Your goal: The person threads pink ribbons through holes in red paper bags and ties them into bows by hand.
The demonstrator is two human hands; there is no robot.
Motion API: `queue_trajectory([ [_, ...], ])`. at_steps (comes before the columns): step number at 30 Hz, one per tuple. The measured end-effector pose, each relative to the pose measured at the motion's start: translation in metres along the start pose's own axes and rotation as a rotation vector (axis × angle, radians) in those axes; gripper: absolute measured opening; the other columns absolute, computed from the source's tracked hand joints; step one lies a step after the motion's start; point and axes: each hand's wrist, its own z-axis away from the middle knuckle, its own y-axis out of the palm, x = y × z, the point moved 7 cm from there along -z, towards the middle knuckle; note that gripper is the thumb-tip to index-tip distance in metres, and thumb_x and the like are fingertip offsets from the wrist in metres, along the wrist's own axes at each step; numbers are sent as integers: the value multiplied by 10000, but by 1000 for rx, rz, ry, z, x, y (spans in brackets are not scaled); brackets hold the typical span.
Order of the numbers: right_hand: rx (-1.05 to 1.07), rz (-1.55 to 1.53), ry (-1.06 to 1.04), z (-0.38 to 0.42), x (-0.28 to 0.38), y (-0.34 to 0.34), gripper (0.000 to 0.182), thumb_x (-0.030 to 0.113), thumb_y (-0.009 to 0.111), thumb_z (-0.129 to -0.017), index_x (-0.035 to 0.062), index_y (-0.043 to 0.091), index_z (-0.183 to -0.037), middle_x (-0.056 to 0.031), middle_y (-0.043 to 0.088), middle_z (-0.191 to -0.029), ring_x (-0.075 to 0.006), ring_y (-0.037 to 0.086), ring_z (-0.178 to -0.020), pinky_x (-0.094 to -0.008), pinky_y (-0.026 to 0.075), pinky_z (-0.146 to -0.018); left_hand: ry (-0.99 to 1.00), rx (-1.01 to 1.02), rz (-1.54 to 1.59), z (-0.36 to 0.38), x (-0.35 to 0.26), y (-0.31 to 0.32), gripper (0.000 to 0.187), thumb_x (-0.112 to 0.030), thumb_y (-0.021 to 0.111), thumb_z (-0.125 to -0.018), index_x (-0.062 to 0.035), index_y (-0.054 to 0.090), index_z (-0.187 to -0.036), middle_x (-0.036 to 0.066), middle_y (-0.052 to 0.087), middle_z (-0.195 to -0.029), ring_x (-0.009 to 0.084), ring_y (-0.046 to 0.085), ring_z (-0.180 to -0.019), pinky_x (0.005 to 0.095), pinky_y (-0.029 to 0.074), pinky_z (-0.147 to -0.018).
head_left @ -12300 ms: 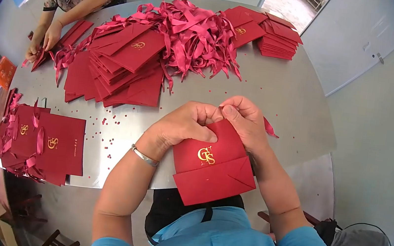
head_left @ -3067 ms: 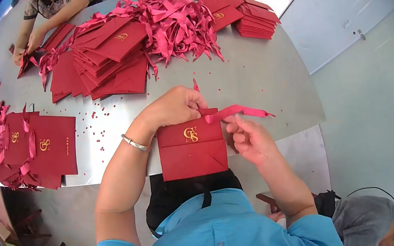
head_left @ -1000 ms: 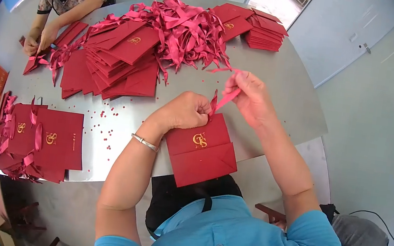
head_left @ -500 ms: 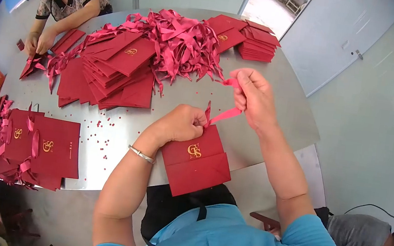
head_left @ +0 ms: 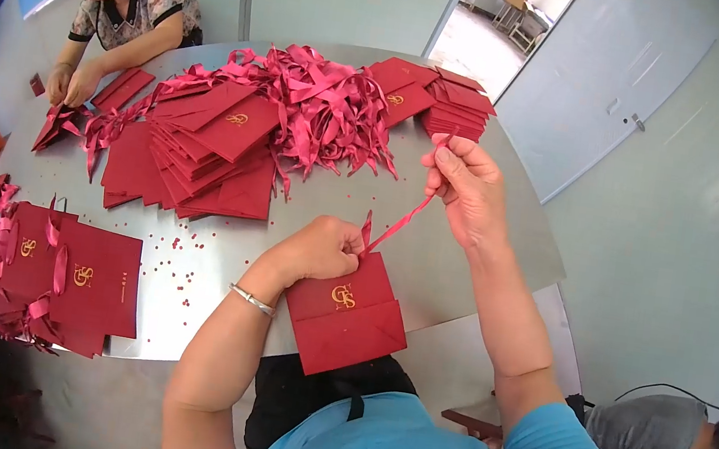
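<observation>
A folded dark red paper gift bag (head_left: 345,318) with a gold logo lies at the table's front edge, partly over my lap. My left hand (head_left: 325,247) is closed at the bag's top edge, pinching it where the ribbon comes out. A short ribbon end sticks up beside those fingers. From there a pink satin ribbon (head_left: 405,220) runs taut, up and to the right. My right hand (head_left: 466,184) grips its other part between thumb and fingers, raised above the table. The ribbon's exact hold at the bag is hidden by my left fingers.
A heap of pink ribbons (head_left: 329,111) lies mid-table, beside stacked red bags (head_left: 206,145). More bags are piled at the back right (head_left: 461,109). Ribboned bags (head_left: 66,277) lie at left, near scattered red paper dots (head_left: 179,246). A co-worker (head_left: 134,4) handles a bag across the table.
My right hand has drawn the ribbon upward; the slack loop is now a narrow, straighter line. My left hand stays at the bag's top edge. The camera view has tilted slightly.
</observation>
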Motion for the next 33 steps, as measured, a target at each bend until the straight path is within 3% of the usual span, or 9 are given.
queue_trajectory([
  [7,39,-11,-14,2,5,8,161,132,595,-926,25,634,-1040,-70,660,-866,-125,599,-673,-281,511,-634,36,-15,-87,0,-3,-2,93,-20,621,-714,17,641,-797,50,628,-672,101,553,-627,268,470,-609],
  [12,94,-135,-119,-1,18,21,140,128,582,-929,30,637,-1014,-110,669,-960,-183,657,-827,-316,534,-745,37,-30,-90,0,-3,-2,83,-25,620,-711,9,645,-783,53,622,-655,106,551,-612,274,470,-602],
  [16,139,-66,-117,2,20,33,127,122,584,-928,30,637,-998,-121,670,-976,-189,661,-843,-348,547,-781,25,-20,-95,0,-3,-3,80,-32,621,-710,4,646,-777,52,621,-651,113,553,-608,277,470,-599],
  [22,167,-72,-128,3,20,43,121,107,585,-927,24,635,-999,-122,673,-935,-176,660,-790,-361,567,-737,15,3,-66,-1,0,-2,65,-24,613,-718,0,641,-772,59,631,-671,113,568,-640,277,473,-618],
  [28,210,-31,-24,14,8,43,107,88,584,-928,6,617,-987,-49,616,-789,-99,573,-639,-250,487,-554,28,45,63,-1,4,-3,127,-37,605,-699,4,665,-804,91,640,-696,160,591,-656,300,479,-621],
  [30,432,223,162,24,-8,47,98,80,575,-932,-2,606,-975,-28,594,-772,-70,533,-588,-217,430,-506,20,50,122,1,2,-6,138,-30,597,-704,8,665,-817,81,642,-705,149,583,-660,294,474,-619],
  [32,486,265,217,33,-19,43,96,79,569,-934,1,605,-976,-28,597,-779,-66,527,-577,-213,432,-507,21,141,107,2,1,-6,218,33,555,-785,30,623,-992,69,666,-835,122,603,-765,254,484,-703],
  [33,539,312,266,39,-27,43,95,78,564,-936,3,604,-977,-27,599,-787,-62,522,-566,-209,434,-508,16,139,111,2,3,-8,218,33,555,-785,30,623,-992,69,666,-835,122,603,-765,254,484,-703],
])
